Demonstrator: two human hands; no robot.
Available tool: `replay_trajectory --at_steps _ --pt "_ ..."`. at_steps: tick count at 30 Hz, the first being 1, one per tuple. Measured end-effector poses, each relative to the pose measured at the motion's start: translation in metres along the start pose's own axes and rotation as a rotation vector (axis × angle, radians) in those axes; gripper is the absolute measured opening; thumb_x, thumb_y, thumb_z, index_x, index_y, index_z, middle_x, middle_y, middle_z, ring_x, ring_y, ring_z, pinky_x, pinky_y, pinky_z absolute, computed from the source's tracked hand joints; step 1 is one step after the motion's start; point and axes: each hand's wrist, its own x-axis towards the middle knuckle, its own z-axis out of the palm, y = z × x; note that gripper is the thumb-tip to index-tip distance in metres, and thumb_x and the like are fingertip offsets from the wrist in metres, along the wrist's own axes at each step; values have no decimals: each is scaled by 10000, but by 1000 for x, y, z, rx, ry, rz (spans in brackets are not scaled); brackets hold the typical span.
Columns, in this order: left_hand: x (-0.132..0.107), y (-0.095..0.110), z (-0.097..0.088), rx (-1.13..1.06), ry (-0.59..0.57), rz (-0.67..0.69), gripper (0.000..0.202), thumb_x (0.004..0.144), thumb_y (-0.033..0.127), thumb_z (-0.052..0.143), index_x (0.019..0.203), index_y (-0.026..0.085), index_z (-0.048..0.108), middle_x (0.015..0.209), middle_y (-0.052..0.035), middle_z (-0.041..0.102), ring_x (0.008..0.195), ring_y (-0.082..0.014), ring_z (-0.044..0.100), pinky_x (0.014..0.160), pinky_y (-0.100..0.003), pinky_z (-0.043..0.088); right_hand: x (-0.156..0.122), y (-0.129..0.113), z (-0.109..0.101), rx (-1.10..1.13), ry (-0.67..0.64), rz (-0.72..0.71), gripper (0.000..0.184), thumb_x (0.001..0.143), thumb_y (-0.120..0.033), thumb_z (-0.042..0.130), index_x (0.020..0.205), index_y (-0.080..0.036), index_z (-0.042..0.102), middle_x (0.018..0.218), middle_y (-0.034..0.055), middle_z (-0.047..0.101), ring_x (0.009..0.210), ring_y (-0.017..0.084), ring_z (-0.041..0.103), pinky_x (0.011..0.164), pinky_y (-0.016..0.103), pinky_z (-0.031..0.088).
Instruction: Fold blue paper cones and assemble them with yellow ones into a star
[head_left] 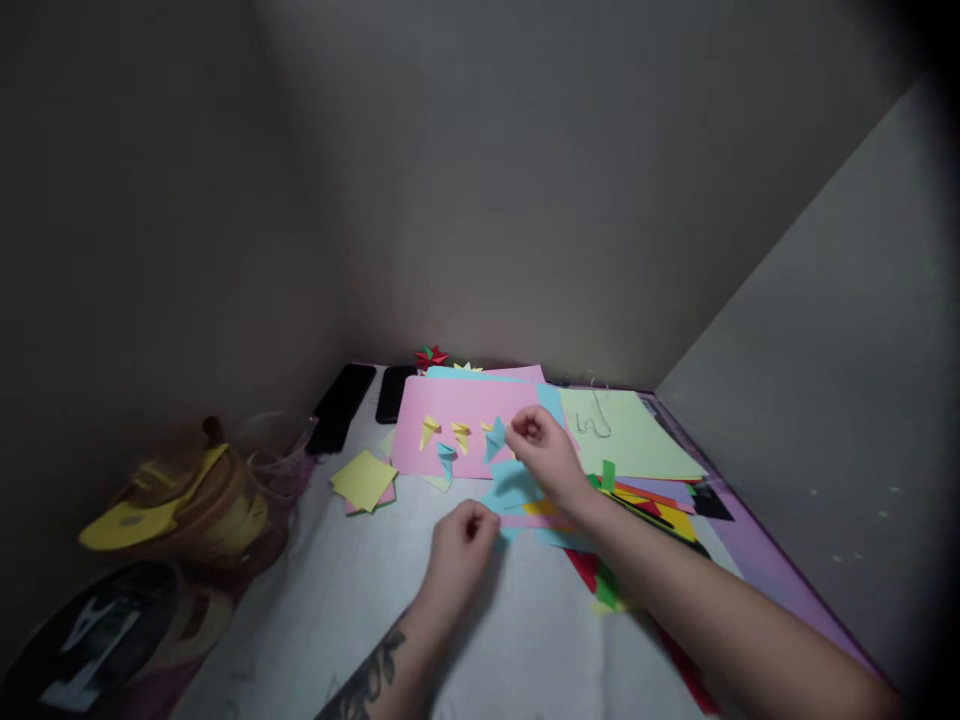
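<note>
White worktop (315, 600): yellow folded pieces (460, 436) and one blue folded piece (446, 458) look done; right hand (546, 450) apparently pinching another blue piece (495, 440), left hand (461, 545) curled, hold unclear; yellow square (365, 480) unfolded.

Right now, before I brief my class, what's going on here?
A person's right hand is at a folded blue piece over a pink sheet; whether it grips the piece is unclear. The left hand is curled beside a pink strip. Folded yellow pieces lie on the sheet.

Dim light greys the wall (465, 200), detail is soft, and black vignetting swallows the right corners.
</note>
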Motion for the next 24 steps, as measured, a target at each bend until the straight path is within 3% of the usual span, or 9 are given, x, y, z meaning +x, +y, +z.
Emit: replay_trajectory --at_steps 3,6,9,12,15,19,22,24 --pt "-14 6 7 351 -152 178 214 838 264 445 718 175 599 723 -40 629 682 -167 545 614 -269 371 52 6 32 -209 33 9 127 709 -218 517 824 -205 463 703 -40 507 623 106 496 586 211 402" --pt "-23 13 4 642 -285 276 216 858 265 440 818 180 634 831 -84 668 776 -209 589 675 -304 410 90 20 52 -309 15 59 190 668 -155 507 854 -190 493 614 -49 504 566 119 477 561 227 374" --pt "-26 15 0 786 -376 318 247 875 271 419 868 172 645 868 -110 677 809 -233 611 696 -330 442 109 35 51 -418 0 101 175 620 -98 514 778 -174 520 595 -26 517 569 136 479 572 252 361" --pt "-25 16 -2 839 -428 331 261 882 273 412 888 164 649 873 -121 678 810 -242 621 696 -341 460 108 42 35 -481 -29 93 161 657 -105 504 801 -165 546 665 10 567 626 154 513 602 266 370" --pt "-24 15 -1 862 -445 333 267 889 268 401 889 163 647 868 -118 677 811 -240 624 697 -338 467 84 41 9 -513 -99 62 120 714 -154 504 816 -167 566 751 26 607 682 160 546 631 267 397" --pt "-20 11 -3 891 -438 319 266 892 245 388 875 161 641 853 -111 678 791 -233 630 686 -333 464 16 31 -30 -555 -240 27 115 783 -214 499 801 -182 608 749 20 632 714 178 570 674 297 431" --pt "-17 11 -4 914 -406 288 263 892 235 386 864 163 637 840 -106 678 781 -234 630 679 -331 456 -41 28 -51 -756 -448 -217 201 849 -206 462 770 -191 646 892 62 671 910 221 581 829 376 441" --pt "-15 13 -4 916 -392 269 256 892 237 391 864 164 635 842 -101 677 784 -228 628 682 -324 449 -68 30 -59 -859 -455 -306 182 854 -208 495 834 -208 676 1090 83 656 1072 257 537 908 432 428"
